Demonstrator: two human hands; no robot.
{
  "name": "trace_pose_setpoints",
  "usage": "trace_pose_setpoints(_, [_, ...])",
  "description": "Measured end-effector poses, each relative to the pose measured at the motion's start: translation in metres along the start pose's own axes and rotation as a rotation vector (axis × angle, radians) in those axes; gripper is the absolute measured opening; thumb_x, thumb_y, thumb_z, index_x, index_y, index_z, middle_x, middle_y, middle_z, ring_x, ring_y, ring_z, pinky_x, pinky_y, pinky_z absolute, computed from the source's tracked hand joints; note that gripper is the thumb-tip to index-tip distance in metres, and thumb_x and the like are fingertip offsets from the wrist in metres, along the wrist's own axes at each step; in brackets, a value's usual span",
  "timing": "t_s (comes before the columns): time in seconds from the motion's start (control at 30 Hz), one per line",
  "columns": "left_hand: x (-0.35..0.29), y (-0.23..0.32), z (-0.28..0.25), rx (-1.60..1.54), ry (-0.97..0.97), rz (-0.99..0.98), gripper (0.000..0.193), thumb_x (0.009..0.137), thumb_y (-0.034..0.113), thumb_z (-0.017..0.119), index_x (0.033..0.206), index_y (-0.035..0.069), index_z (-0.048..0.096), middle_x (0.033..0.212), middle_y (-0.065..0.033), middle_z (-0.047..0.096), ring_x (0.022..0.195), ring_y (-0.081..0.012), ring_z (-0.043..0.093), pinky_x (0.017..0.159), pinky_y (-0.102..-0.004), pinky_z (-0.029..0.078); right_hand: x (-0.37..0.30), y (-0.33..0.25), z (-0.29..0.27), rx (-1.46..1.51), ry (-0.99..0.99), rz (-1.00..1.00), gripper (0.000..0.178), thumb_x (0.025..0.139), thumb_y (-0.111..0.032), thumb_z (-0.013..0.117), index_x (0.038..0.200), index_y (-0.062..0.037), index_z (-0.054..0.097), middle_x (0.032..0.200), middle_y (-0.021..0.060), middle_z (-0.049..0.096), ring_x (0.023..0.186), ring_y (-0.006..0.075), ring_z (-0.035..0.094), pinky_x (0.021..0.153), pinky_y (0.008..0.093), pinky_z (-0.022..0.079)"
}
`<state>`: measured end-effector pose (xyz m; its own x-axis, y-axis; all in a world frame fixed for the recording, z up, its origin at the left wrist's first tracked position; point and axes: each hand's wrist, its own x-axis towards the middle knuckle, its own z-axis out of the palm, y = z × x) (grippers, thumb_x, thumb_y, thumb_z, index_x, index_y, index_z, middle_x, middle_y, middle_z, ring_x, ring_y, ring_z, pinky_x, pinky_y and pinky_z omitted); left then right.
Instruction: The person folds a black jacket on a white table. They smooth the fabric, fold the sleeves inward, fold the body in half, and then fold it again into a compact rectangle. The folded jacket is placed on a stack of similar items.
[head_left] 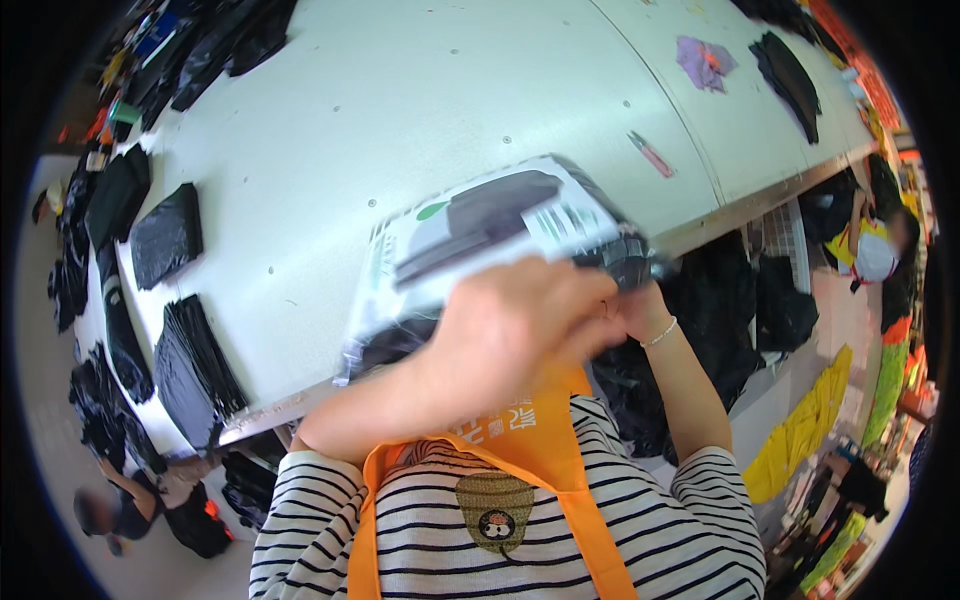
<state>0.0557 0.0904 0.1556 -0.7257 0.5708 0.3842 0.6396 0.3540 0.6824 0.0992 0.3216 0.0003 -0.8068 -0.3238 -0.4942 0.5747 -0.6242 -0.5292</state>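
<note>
A clear plastic package (480, 225) lies tilted at the table's near edge. It holds folded black fabric and a white printed card picturing a dark item. My left forearm crosses in front of it, and my left hand (520, 310), slightly blurred, has its fingers curled at the package's right end. There my right hand (638, 308) is closed on the gathered plastic corner. Both hands meet at this corner, where the fingertips partly hide each other.
Before me is a pale table (330, 150). Black folded bundles (195, 370) line its left side. A pink-handled cutter (652, 155), a lilac cloth (705, 63) and a black garment (787, 85) lie to the right. Black bags (705, 330) hang below the edge. Two people are farther off.
</note>
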Motion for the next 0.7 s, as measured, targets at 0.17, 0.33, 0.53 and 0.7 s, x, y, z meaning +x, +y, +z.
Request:
trace_pose_setpoints(0.17, [-0.099,-0.107,0.027,0.395,0.364,-0.487,0.058,0.077,0.026,0.073,0.127,0.005,0.049,0.109,-0.0199,0.059,0.099,-0.0338,0.056,0.085,-0.0433,0.046,0.072,0.043,-0.065,-0.432,0.438,-0.097,0.060,0.098,-0.046,0.043,0.132,0.0034,0.045,0.129,0.0126,0.055,0.115,0.0227,0.054,0.100,0.0345,0.039])
trace_pose_setpoints(0.33, [-0.216,-0.164,0.068,0.017,0.400,-1.065,0.079,0.088,0.031,0.063,0.147,0.005,0.017,0.126,-0.0286,0.047,0.116,-0.0407,0.048,0.098,-0.0443,0.038,0.083,0.058,-0.068,-1.222,0.533,-0.357,0.065,0.098,-0.049,0.036,0.116,0.0107,0.055,0.117,0.0216,0.061,0.114,0.0295,0.055,0.098,0.0354,0.039])
trace_pose_setpoints(0.53, [-0.313,-0.112,0.061,0.015,0.656,-1.126,0.083,0.087,0.037,0.063,0.148,0.009,0.015,0.121,-0.0269,0.047,0.110,-0.0414,0.050,0.093,-0.0433,0.042,0.084,0.081,0.010,-1.479,0.144,-0.200,0.069,0.095,-0.057,0.039,0.106,0.0078,0.061,0.100,0.0172,0.065,0.092,0.0268,0.060,0.085,0.0367,0.044])
trace_pose_setpoints(0.7, [-0.444,-0.019,0.068,-0.008,0.969,-1.375,0.082,0.088,0.034,0.060,0.150,0.012,0.012,0.117,-0.0245,0.052,0.108,-0.0388,0.054,0.092,-0.0412,0.043,0.063,0.187,0.090,-1.766,-0.217,-0.201,0.061,0.096,-0.053,0.039,0.096,0.0057,0.056,0.093,0.0265,0.062,0.089,0.0418,0.058,0.079,0.0425,0.045])
